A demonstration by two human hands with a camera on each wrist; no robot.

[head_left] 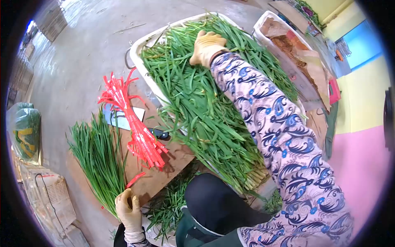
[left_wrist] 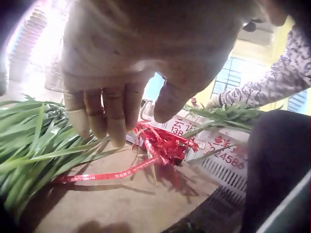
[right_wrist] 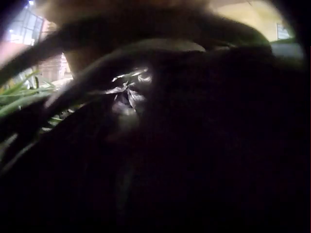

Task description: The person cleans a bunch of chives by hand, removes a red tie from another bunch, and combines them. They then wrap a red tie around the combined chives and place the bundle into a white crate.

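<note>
My gloved right hand [head_left: 207, 47] rests among the long green leaves [head_left: 193, 94], which look like garlic chives, at the far end of a white crate [head_left: 138, 57]. Its fingertips are hidden and the right wrist view is mostly dark, so I cannot tell whether it grips any. On the brown board [head_left: 164, 177], my gloved left hand [head_left: 129, 210] is beside the lower end of a chive bunch [head_left: 98, 156], fingers loosely extended and thumb apart. In the left wrist view, a red tie strip [left_wrist: 107, 176] runs along the board from under the bunch, below those fingers.
A bundle of red ties [head_left: 138, 131] lies on the board over a white sheet [head_left: 125, 118], near a black-handled object [head_left: 159, 133]. Another crate [head_left: 267, 18] with cardboard stands at the right. Loose leaves [head_left: 168, 208] lie by the person's knee [head_left: 218, 201].
</note>
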